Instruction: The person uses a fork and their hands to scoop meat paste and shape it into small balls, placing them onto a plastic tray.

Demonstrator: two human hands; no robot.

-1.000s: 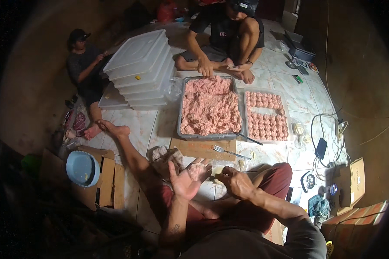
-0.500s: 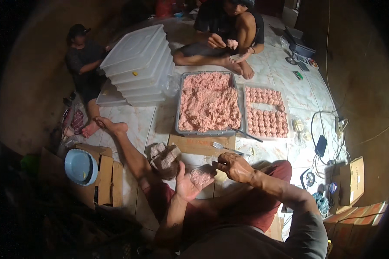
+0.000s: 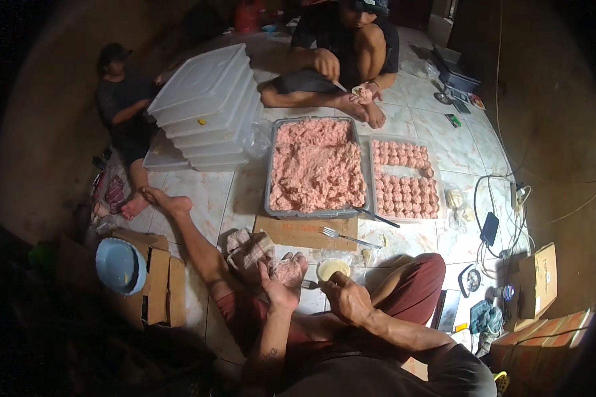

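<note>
My left hand [image 3: 279,286] is cupped palm up over my lap and holds a lump of pink minced meat [image 3: 289,269]. Just to its right, my right hand [image 3: 346,299] is closed around a metal utensil [image 3: 309,284] whose tip points at the lump. A small round bowl [image 3: 332,268] with something pale yellow sits on the floor just beyond my hands. Farther out lie a large grey tray of pink mince [image 3: 316,167] and a clear tray of shaped meatballs [image 3: 404,184].
A fork [image 3: 347,237] lies on a brown board [image 3: 298,231] before the mince tray. A checked cloth [image 3: 248,248] rests on my left leg. Stacked clear lidded boxes [image 3: 208,106] stand at left. One person [image 3: 341,59] sits opposite and another person [image 3: 122,106] sits at left. A blue bowl [image 3: 120,264] sits on cardboard. A phone and cables [image 3: 490,228] lie at right.
My left hand went from an open, raised palm to cupping the meat lump lower down. My right hand drew back toward me. The person opposite lifted both hands from the tray.
</note>
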